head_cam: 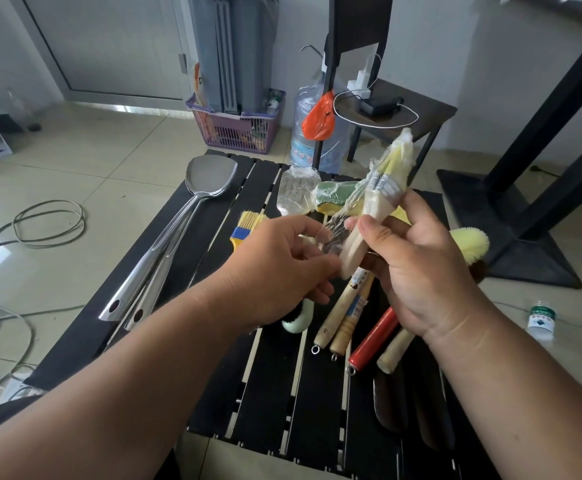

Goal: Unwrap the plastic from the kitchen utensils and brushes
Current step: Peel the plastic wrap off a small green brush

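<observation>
My right hand (417,268) grips a bundle of pale wooden-handled brushes (376,199), held up over the black slatted table (272,393) with the bristle end pointing up and away. Clear plastic wrap (395,157) still covers the bristle end and hangs in strands. My left hand (282,268) pinches a stretched strand of that plastic (320,237) beside the handles. On the table lie two steel spatulas (178,220), a yellow-bristled brush with a blue band (248,226), a wrapped green and yellow sponge (334,195), and several wooden- and red-handled utensils (348,317).
A yellow foam bottle brush (469,244) lies at the table's right edge. Beyond the table stand a purple basket (237,126), a large water bottle (310,133) and a dark side table (400,109). Cables (50,223) trail across the tiled floor on the left; a small bottle (540,318) lies right.
</observation>
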